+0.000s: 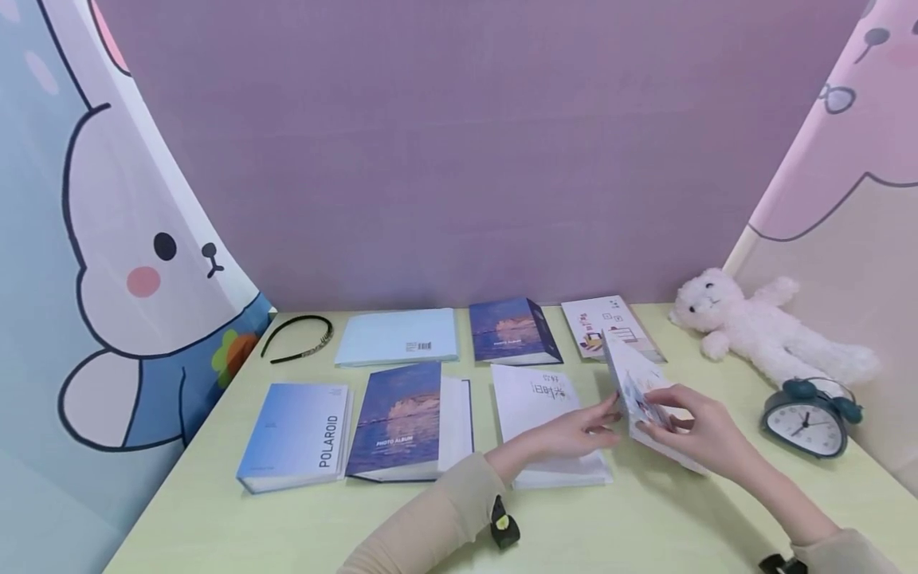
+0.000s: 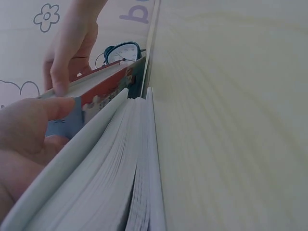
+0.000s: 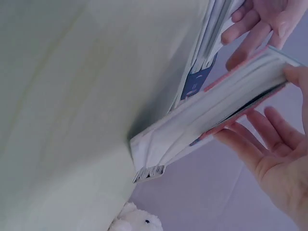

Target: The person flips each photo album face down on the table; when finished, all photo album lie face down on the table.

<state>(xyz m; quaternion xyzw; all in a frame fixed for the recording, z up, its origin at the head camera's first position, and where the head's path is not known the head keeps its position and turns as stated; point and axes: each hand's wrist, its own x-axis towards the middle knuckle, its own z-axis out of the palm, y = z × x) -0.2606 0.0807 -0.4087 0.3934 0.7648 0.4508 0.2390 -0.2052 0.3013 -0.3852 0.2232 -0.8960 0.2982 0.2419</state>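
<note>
My right hand (image 1: 706,426) holds a thick photo album (image 1: 645,383) with an illustrated cover, its thumb at one edge and its fingers against the other side. The album is tipped up on edge over the table; its white pages (image 3: 226,106) and red-trimmed cover face the right wrist camera. My left hand (image 1: 577,430) is at the album's left side, fingers extended and fingertips right at its cover. Under my left forearm lies a white album (image 1: 519,399), its page block (image 2: 110,183) large in the left wrist view.
Left of it lie a sea-painting photo album (image 1: 398,414) and a blue Polaroid album (image 1: 294,430). Behind are a pale blue album (image 1: 394,331), another photo album (image 1: 502,331), an illustrated album (image 1: 595,323) and a headband (image 1: 297,319). At right are a plush toy (image 1: 760,327) and an alarm clock (image 1: 803,426).
</note>
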